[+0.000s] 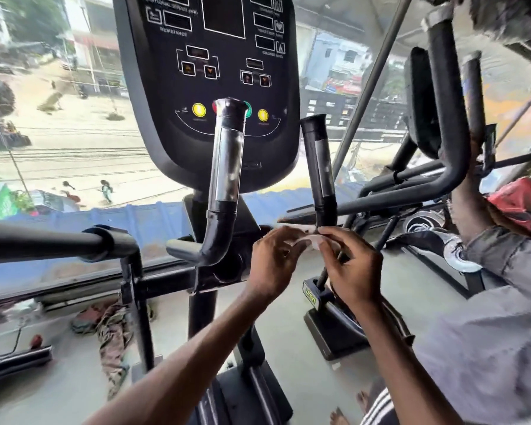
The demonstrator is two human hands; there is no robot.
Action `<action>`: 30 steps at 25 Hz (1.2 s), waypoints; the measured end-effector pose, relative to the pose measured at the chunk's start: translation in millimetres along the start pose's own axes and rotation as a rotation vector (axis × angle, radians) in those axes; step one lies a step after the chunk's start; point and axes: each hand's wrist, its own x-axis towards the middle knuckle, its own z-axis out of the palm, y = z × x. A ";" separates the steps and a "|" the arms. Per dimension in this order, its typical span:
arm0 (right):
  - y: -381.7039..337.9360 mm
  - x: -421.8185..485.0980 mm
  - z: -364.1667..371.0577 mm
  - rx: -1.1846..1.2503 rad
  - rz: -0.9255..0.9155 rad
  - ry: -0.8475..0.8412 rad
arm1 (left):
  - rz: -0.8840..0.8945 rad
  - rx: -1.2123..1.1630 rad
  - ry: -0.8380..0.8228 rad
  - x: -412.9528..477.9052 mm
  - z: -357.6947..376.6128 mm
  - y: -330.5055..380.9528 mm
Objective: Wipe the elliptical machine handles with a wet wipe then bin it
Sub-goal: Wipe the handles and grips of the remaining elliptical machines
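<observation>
1. far left, a black side bar sticks out over a rumpled cloth on the floor.
2. left handle stands upright in front of the console.
3. left hand, fingers curled, pinches one end of the wet wipe.
4. right hand pinches the other end. the wipe is at the base of the right handle, can't tell if it's touching.

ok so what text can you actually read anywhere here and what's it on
"RESISTANCE": on the console, under its left display.
Other console labels: too blurred to read.
Yellow sticker on a floor-level machine base: too blurred.
Shop signs outside: too small.
</observation>
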 end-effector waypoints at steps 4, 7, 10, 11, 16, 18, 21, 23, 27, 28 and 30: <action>5.9 -2.7 6.9 0.071 0.227 0.175 | -0.171 0.088 0.310 0.4 -2.1 -12.3; 6.5 0.4 14.7 0.076 0.315 0.251 | -0.238 0.182 0.436 6.1 9.2 -12.5; 7.0 1.6 21.6 0.088 0.350 0.271 | -0.246 0.082 0.333 10.0 30.8 -4.7; 7.5 1.8 23.2 0.104 0.373 0.264 | -0.203 0.116 0.302 8.2 36.7 -3.3; 8.4 1.7 28.2 0.093 0.393 0.244 | 0.029 0.238 0.268 -2.7 49.5 -10.7; 8.6 1.3 31.5 0.119 0.395 0.247 | 0.027 0.297 0.288 4.5 50.5 -18.2; 10.8 -0.2 33.4 0.132 0.406 0.251 | -0.012 0.241 0.282 11.6 45.9 -17.0; 11.6 -0.2 31.5 0.127 0.381 0.245 | -0.077 0.010 0.269 10.0 48.8 2.0; 14.8 -0.5 27.5 0.092 0.308 0.220 | -0.220 -0.271 0.373 7.8 62.9 31.0; 15.3 -1.1 27.0 0.096 0.303 0.213 | -0.188 -0.209 0.370 5.2 63.9 28.6; 16.4 -1.6 27.4 0.108 0.306 0.206 | -0.053 0.026 0.348 -1.4 62.2 20.9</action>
